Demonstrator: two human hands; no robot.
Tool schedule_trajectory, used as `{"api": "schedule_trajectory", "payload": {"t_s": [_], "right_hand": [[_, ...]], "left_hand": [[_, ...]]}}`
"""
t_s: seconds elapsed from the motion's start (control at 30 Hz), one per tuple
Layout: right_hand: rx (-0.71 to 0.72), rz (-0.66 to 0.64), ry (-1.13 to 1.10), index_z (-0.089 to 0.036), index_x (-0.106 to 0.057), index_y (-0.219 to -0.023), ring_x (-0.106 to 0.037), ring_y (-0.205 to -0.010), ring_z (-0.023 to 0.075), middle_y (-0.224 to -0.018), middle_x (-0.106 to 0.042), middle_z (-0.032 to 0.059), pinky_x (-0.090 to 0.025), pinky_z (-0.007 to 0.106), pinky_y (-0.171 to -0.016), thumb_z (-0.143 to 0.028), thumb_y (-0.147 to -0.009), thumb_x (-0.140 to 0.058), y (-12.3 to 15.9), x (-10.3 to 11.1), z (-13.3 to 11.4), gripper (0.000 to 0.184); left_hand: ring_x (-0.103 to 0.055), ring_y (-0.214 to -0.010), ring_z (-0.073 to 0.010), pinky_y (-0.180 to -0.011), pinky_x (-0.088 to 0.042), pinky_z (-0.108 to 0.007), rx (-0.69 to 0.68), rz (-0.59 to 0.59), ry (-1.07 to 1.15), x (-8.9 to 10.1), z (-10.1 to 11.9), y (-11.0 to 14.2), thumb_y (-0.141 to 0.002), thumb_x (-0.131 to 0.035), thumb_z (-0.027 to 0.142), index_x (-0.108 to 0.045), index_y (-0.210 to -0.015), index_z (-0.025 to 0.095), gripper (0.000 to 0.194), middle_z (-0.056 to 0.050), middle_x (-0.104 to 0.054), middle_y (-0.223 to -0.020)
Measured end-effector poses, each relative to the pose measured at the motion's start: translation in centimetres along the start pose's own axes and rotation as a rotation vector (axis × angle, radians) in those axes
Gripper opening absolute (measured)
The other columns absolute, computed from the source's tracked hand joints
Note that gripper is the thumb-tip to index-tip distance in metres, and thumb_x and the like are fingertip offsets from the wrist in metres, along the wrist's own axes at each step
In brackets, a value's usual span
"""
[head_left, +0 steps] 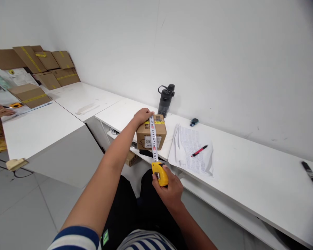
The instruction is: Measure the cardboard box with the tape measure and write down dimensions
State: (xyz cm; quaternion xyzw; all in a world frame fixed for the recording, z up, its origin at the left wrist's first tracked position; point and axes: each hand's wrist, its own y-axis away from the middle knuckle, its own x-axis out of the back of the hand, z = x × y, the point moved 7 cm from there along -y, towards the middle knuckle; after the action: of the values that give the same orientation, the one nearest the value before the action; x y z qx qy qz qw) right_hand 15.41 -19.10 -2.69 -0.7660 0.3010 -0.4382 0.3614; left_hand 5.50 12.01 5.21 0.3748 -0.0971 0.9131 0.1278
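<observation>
A small brown cardboard box [160, 130] with yellow tape and a white label stands at the white table's front edge. Across its top and down past its near side runs the pulled-out blade [153, 137] of a tape measure. My left hand [142, 117] is closed at the box's far edge, its thumb and fingers pinching the blade's end. Nearer my body, my right hand [172, 191] grips the yellow tape measure case [161, 174], just off the table's front edge.
A dark water bottle [165, 100] stands behind the box. Written papers [182, 149], a red pen [199, 150], a watch [194, 122] and a black marker [311, 175] lie rightward. At far left are stacked cartons [48, 60] and another person's hand [0, 113].
</observation>
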Motion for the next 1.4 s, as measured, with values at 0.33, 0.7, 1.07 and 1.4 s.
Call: {"api": "schedule_trajectory", "payload": {"t_s": [0.33, 0.7, 1.07, 1.4], "right_hand": [[0.047, 0.045, 0.037, -0.015, -0.053, -0.12, -0.068, -0.063, 0.0195, -0.089, -0.074, 0.0087, -0.051, 0.03, -0.061, -0.035, -0.084, -0.062, -1.9, 0.0, -0.8, 0.042], [-0.033, 0.057, 0.062, -0.019, -0.053, -0.127, -0.069, -0.07, 0.0208, -0.098, -0.073, 0.0081, -0.051, 0.029, -0.065, -0.038, -0.083, -0.061, -4.1, -1.6, -0.4, 0.049], [-0.005, 0.124, 0.106, -0.015, -0.059, -0.119, -0.067, -0.061, 0.0182, -0.088, -0.074, 0.0081, -0.049, 0.026, -0.06, -0.039, -0.084, -0.06, -7.8, -3.0, -0.9, 0.042], [-0.013, 0.12, 0.115, -0.015, -0.063, -0.116, -0.066, -0.061, 0.0169, -0.086, -0.074, 0.0069, -0.048, 0.025, -0.061, -0.04, -0.084, -0.058, -9.5, -3.3, -1.1, 0.041]], "left_hand": [[-0.059, -0.068, -0.0163, -0.062, -0.04, -0.027, 0.021, -0.009, 0.022, 0.3, 0.2, 0.5, -0.085, -0.053, 0.052, -0.058, -0.079, 0.019, 0.034, -0.005, -0.068, -0.085], [-0.058, -0.068, -0.0168, -0.062, -0.04, -0.027, 0.005, 0.007, -0.009, 0.5, 0.1, 0.5, -0.084, -0.053, 0.054, -0.059, -0.078, 0.02, 0.035, -0.005, -0.069, -0.083], [-0.06, -0.067, -0.0173, -0.058, -0.04, -0.027, 0.03, 0.012, -0.007, 0.5, -0.4, 0.6, -0.084, -0.051, 0.056, -0.059, -0.079, 0.021, 0.036, -0.005, -0.069, -0.084], [-0.06, -0.069, -0.0178, -0.061, -0.042, -0.028, 0.011, 0.023, -0.029, 0.3, -0.6, -0.1, -0.083, -0.054, 0.053, -0.06, -0.077, 0.02, 0.034, -0.004, -0.069, -0.083]]}}
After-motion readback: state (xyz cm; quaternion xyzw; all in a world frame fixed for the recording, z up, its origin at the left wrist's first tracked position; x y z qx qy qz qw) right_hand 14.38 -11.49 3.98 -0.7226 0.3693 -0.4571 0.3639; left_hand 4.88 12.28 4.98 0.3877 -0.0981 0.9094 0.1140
